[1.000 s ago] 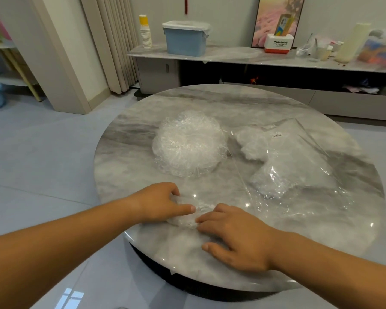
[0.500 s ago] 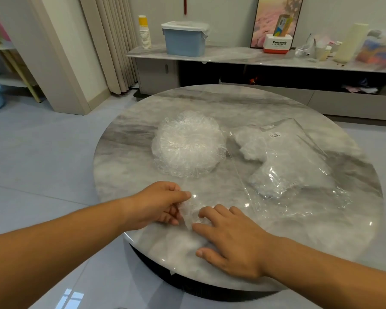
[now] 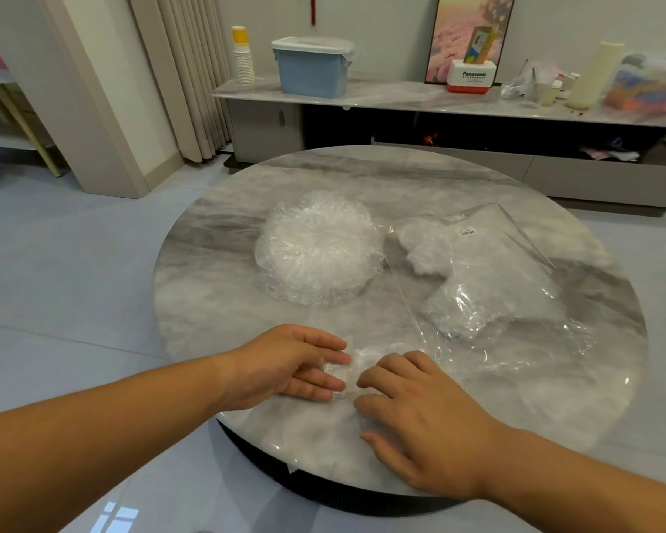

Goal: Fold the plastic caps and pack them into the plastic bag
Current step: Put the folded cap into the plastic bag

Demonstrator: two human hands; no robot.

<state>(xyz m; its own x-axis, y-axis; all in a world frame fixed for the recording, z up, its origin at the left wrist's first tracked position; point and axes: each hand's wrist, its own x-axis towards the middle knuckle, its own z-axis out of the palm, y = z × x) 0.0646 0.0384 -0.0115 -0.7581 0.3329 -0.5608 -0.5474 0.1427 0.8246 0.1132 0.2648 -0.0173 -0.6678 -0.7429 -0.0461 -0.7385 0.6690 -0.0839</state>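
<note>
**Plastic cap flattened mid-fold at the near edge**

Clear film, crumpled small, lies between both hands on the marble tabletop point(image 3: 400, 178): one plastic cap point(image 3: 352, 365), apparently partway through folding. The left hand point(image 3: 285, 363) lies flat, its fingers point(image 3: 323, 382) straight and pressing the cap's left side. The right hand point(image 3: 420, 413) rests beside it, fingers point(image 3: 385, 373) lightly bent with their tips on the cap's right side; neither hand grips it. The stack of unfolded caps point(image 3: 320, 248) sits mid-table, well apart. The plastic bag point(image 3: 496, 282), already holding folded caps, lies to the right. The next move likely calls for finishing the crease, then pinching the bundle and sliding it into the bag's mouth.
</note>
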